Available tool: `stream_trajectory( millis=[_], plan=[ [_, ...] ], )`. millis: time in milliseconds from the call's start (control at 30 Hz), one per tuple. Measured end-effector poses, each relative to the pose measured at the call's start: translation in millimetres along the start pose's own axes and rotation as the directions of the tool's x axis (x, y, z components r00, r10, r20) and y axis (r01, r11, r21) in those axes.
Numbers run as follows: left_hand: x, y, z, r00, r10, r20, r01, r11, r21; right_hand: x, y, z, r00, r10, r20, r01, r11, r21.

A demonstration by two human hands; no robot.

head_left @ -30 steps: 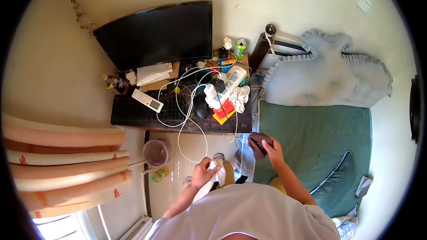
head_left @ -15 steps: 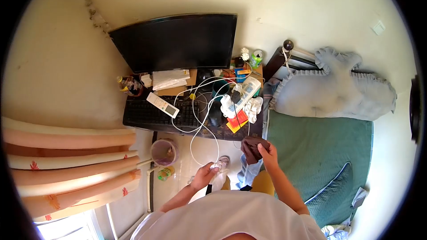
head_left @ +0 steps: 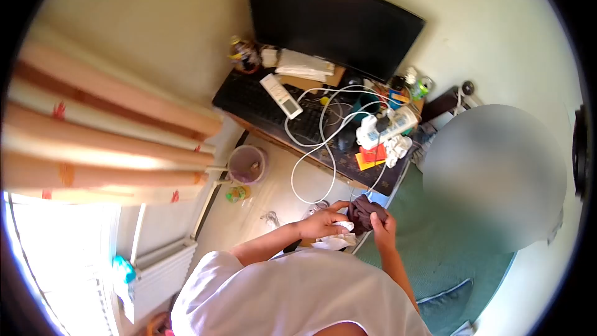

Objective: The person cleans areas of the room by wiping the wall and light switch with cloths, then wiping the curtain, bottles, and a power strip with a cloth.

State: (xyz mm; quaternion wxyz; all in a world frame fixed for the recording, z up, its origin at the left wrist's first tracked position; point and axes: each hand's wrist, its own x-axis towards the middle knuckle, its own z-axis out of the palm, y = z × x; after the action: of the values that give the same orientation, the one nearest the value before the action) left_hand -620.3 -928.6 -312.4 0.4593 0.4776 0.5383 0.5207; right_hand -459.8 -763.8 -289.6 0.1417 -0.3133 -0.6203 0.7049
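My left hand (head_left: pixel 320 223) is closed around a small white piece (head_left: pixel 344 226), seemingly the end of the white cable (head_left: pixel 293 177) that loops down from the desk. Its fingertips meet the edge of a dark brown cloth (head_left: pixel 365 213). On the other side, my right hand (head_left: pixel 384 227) grips that bunched cloth, thumb on top. Below my left hand lies something white (head_left: pixel 334 241) that I cannot make out. Coils of the cable spread over the desk (head_left: pixel 398 171) around a white power strip (head_left: pixel 398 123).
The desk carries a monitor (head_left: pixel 336 22), a keyboard (head_left: pixel 255 96), a white remote control (head_left: pixel 281 96), red and yellow packets (head_left: pixel 372 154) and crumpled tissue (head_left: pixel 397 148). A waste bin (head_left: pixel 247 165) stands on the floor at left. A green-covered bed (head_left: pixel 404 261) is at right.
My left hand has moved right, up to the brown cloth in my right hand, bringing the white piece along. The view has turned, so the desk appears tilted and farther right.
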Motion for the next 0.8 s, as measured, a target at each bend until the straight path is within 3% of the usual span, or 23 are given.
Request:
stream_trajectory(
  millis=[100, 167, 200, 233, 300, 333, 367, 433, 500, 600, 667, 700, 733, 767, 800],
  plan=[
    [-21, 9, 2, 0.994, 0.003, -0.110, -0.007, 0.999, -0.037, 7, -23, 26, 0.980, -0.064, 0.189, 0.066, 0.998, -0.006],
    [-40, 17, 0, 0.992, -0.092, -0.083, 0.096, 0.994, 0.045, 12, -29, 39, 0.921, -0.156, 0.358, 0.161, 0.987, 0.015],
    [-52, 19, 5, 0.978, 0.056, -0.200, -0.017, 0.981, 0.191, 16, -26, 41, 0.885, -0.195, 0.424, 0.204, 0.979, 0.023],
    [-67, 30, 8, 0.966, 0.050, -0.253, 0.004, 0.978, 0.210, 15, -37, 49, 0.861, -0.234, 0.451, 0.242, 0.970, 0.041],
    [-97, 53, 17, 0.911, -0.007, -0.412, 0.145, 0.942, 0.304, 20, -29, 50, 0.854, -0.172, 0.490, 0.192, 0.981, 0.010],
    [-114, 60, 22, 0.888, 0.041, -0.457, 0.136, 0.927, 0.348, 20, -41, 56, 0.827, -0.150, 0.542, 0.217, 0.974, -0.061],
    [-131, 67, 29, 0.871, 0.043, -0.490, 0.154, 0.922, 0.356, 20, -43, 70, 0.786, -0.266, 0.558, 0.341, 0.939, -0.033],
    [-162, 100, 40, 0.797, -0.007, -0.604, 0.284, 0.887, 0.364, 12, -63, 95, 0.672, -0.352, 0.651, 0.505, 0.861, -0.056],
    [-191, 108, 55, 0.724, 0.027, -0.690, 0.310, 0.880, 0.360, 6, -70, 117, 0.622, -0.283, 0.730, 0.474, 0.878, -0.063],
    [-231, 113, 69, 0.548, 0.021, -0.836, 0.200, 0.967, 0.155, -8, -54, 152, 0.543, -0.200, 0.816, 0.318, 0.948, 0.020],
    [-256, 115, 73, 0.417, -0.096, -0.904, 0.000, 0.994, -0.105, -8, -35, 166, 0.493, -0.035, 0.869, 0.153, 0.987, -0.047],
    [-266, 115, 75, 0.347, -0.186, -0.919, -0.132, 0.961, -0.244, -11, -29, 170, 0.484, -0.027, 0.875, 0.156, 0.986, -0.056],
    [-279, 110, 72, 0.249, -0.100, -0.963, -0.112, 0.985, -0.131, -14, -24, 174, 0.505, -0.020, 0.863, 0.236, 0.965, -0.116],
    [-294, 108, 68, 0.150, -0.129, -0.980, -0.067, 0.988, -0.140, -17, -17, 176, 0.528, -0.016, 0.849, 0.312, 0.934, -0.177],
    [-314, 105, 59, 0.084, 0.111, -0.990, 0.264, 0.956, 0.130, -12, -4, 174, 0.497, -0.063, 0.866, 0.423, 0.888, -0.179]
  ],
)
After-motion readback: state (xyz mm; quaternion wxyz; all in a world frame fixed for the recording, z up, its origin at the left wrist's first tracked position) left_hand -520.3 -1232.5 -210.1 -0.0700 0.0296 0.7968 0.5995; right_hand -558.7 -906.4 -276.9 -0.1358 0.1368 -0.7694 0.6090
